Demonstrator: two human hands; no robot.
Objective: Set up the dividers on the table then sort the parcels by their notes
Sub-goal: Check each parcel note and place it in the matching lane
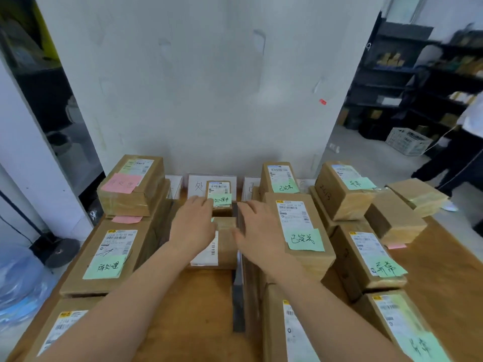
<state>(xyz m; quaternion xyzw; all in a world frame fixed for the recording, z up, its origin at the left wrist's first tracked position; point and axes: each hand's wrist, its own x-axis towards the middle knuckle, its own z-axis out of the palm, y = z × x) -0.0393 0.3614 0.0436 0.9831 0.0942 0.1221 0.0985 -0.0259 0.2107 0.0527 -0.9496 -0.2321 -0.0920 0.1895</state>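
Your two hands reach over the parcels in the middle lane of the table.

At the left, stacked boxes carry pink and green notes. Your left hand lies flat with straight fingers on the low parcel in the middle lane, gripping nothing. Its fingertips are at the small parcel, which bears a green note and stands before the white card. Your right hand is spread and holds nothing; it is blurred, so whether it touches the low parcel is unclear. The dark divider runs just below it. Further right lie more boxes with green notes.
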